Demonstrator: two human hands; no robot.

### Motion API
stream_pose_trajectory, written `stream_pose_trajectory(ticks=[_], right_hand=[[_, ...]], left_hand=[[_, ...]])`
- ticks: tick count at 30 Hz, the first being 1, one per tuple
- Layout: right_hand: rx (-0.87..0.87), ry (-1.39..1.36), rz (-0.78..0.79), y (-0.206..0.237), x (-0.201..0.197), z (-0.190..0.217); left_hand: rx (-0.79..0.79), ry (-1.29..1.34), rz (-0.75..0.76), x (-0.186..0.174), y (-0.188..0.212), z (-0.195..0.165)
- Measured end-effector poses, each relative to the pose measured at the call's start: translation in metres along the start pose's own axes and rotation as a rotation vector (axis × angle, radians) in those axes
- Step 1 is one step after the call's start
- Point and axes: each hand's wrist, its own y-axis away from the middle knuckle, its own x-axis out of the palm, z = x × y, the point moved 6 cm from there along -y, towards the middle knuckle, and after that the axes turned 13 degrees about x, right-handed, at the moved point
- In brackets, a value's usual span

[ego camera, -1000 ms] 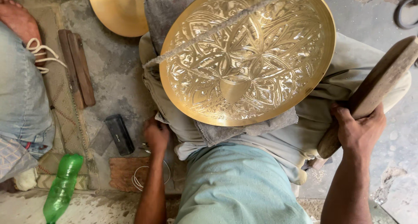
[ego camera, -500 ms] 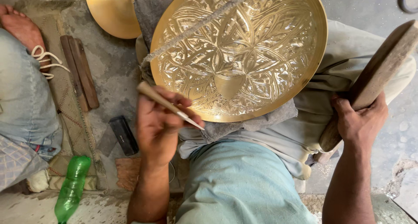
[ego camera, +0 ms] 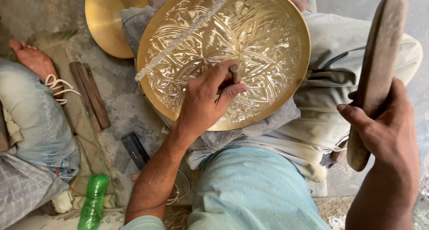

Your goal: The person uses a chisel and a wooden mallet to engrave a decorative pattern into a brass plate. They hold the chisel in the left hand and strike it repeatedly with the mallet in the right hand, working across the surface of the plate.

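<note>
Nearest me: green plastic bottle [ego camera: 93, 202] on the floor lower left, a dark rectangular block [ego camera: 135, 150] just past it, another person's jeans-clad leg [ego camera: 33, 118] and bare foot [ego camera: 33, 60] at far left. My right hand [ego camera: 386, 131] has its grip closed round a wooden mallet [ego camera: 374, 78] held up off to the right; my left hand [ego camera: 208, 100] pinches a small metal punch [ego camera: 234, 73], tip down on the engraved brass tray [ego camera: 223, 56]. Tray sits tilted on grey cloth [ego camera: 263, 127] over my lap, a whitish cord [ego camera: 187, 33] across its face; a plain brass dish [ego camera: 111, 20] lies beyond at upper left.
</note>
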Motion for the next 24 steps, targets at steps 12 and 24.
stream_pose_trajectory(ticks=[12,24], right_hand=[[-0.491,0.289,-0.065,0.061,0.004,0.104],[-0.637,0.699,-0.285,0.051,0.012,0.079]], left_hand=[[0.123,-0.094,0.189,0.014,-0.009,0.003],[0.122,-0.141,0.263,0.017,-0.014,-0.001]])
